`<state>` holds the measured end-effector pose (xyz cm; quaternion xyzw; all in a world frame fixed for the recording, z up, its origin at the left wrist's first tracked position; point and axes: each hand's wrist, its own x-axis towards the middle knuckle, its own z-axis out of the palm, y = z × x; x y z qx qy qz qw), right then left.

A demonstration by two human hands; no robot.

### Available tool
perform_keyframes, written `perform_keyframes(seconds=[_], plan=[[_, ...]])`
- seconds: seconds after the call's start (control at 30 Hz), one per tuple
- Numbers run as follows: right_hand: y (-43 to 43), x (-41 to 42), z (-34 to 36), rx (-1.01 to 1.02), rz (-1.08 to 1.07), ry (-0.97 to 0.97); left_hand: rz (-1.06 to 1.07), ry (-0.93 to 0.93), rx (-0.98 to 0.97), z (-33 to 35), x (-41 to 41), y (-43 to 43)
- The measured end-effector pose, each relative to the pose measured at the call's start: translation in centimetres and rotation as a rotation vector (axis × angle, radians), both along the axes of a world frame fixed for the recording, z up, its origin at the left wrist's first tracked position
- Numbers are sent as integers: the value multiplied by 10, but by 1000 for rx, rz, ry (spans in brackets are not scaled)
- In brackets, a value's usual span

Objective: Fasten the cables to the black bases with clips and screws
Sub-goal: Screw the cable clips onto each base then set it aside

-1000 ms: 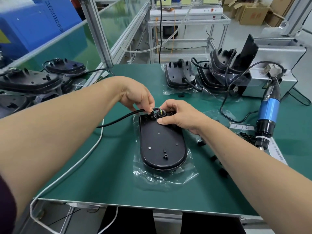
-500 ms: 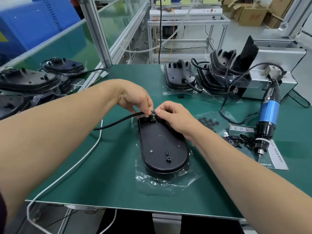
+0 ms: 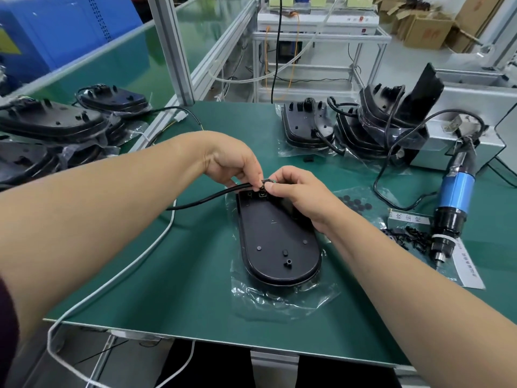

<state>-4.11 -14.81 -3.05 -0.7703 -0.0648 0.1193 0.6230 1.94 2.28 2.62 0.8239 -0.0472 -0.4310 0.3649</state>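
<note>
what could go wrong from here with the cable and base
1. The left hand and right hand both pinch the cable at the far end of the base. Neither grips the base, which lies on a plastic bag and may slide.
2. The cable trails left under the left forearm, so a bump there could tug its end out of place.

Left hand (image 3: 229, 163) and right hand (image 3: 296, 191) bare — dark maroon sleeve (image 3: 7, 331) at the left upper arm.
</note>
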Motion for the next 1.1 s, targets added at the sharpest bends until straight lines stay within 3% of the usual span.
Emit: perform_keyframes(seconds=[0.37, 0.47, 0.7, 0.83, 1.0, 1.1], plan=[[-2, 4, 3, 39, -8, 49, -192, -32, 181, 12, 6, -7], [0, 8, 7, -75, 17, 75, -196, -16, 185, 12, 8, -6], [3, 25, 34, -373, 140, 151, -91, -115, 44, 4, 1, 7], [4, 25, 25, -198, 118, 157, -19, -157, -104, 1, -14, 18], [9, 28, 30, -270, 89, 170, 52, -384, -32, -25, -47, 27], [10, 28, 33, -244, 101, 189, 214, -435, -147, -39, -57, 29]])
